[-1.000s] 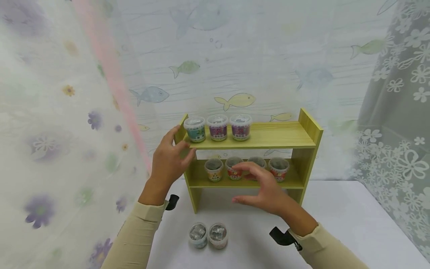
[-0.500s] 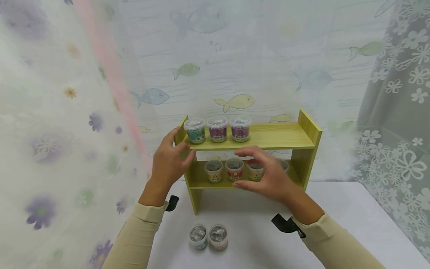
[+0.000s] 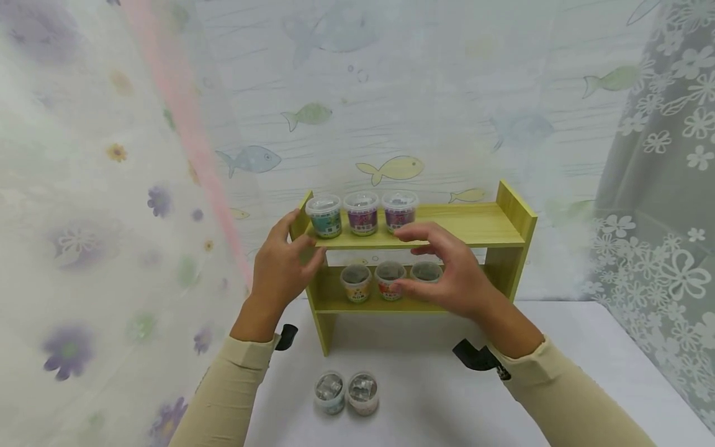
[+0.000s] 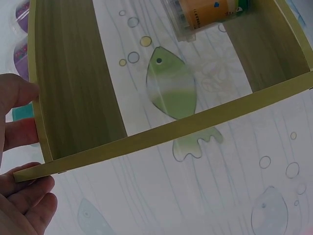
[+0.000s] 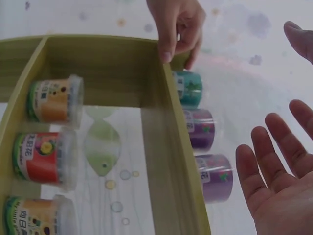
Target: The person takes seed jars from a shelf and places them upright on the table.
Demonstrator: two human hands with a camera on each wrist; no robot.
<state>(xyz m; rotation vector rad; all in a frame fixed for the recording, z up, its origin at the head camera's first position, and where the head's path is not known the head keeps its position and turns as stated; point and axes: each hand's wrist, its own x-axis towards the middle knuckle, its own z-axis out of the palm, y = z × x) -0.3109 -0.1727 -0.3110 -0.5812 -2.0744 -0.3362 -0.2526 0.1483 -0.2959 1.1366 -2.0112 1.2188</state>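
Head view showed the left hand (image 3: 282, 264) gripping the shelf (image 3: 475, 225) end; the right hand (image 3: 447, 273) hovered spread, holding nothing, beside the purple cup (image 3: 399, 211).

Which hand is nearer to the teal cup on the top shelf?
Left. The left hand grips the shelf's left end, just beside the teal cup. The right hand hovers open farther right, in front of the purple cup.

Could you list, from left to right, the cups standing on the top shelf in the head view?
Teal cup → first purple cup → second purple cup, with the right hand just in front of it.
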